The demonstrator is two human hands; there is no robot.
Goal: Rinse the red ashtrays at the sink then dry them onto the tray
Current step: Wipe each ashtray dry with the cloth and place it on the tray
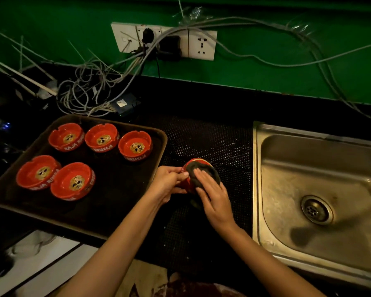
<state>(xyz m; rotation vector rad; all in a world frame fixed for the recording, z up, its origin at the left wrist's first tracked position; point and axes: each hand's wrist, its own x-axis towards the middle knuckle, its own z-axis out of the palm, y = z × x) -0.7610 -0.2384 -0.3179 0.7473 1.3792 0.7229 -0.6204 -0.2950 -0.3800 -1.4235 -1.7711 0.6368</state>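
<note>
My left hand (169, 182) grips a red ashtray (198, 162) by its rim, tilted on its side above the black mat. A dark cloth (209, 174) fills the ashtray's bowl, and my right hand (214, 199) presses it in with straight fingers. Several more red ashtrays, among them one at the tray's back right (135, 145) and one at its front (73, 181), stand upright on the brown tray (120, 189) to the left. The steel sink (321, 189) lies to the right, its basin holding nothing, with the drain (316, 209) in view.
A black dotted mat (210, 138) covers the counter between tray and sink. A tangle of grey cables (90, 91) and a small dark box (124, 105) sit behind the tray. Wall sockets (165, 40) hang on the green wall.
</note>
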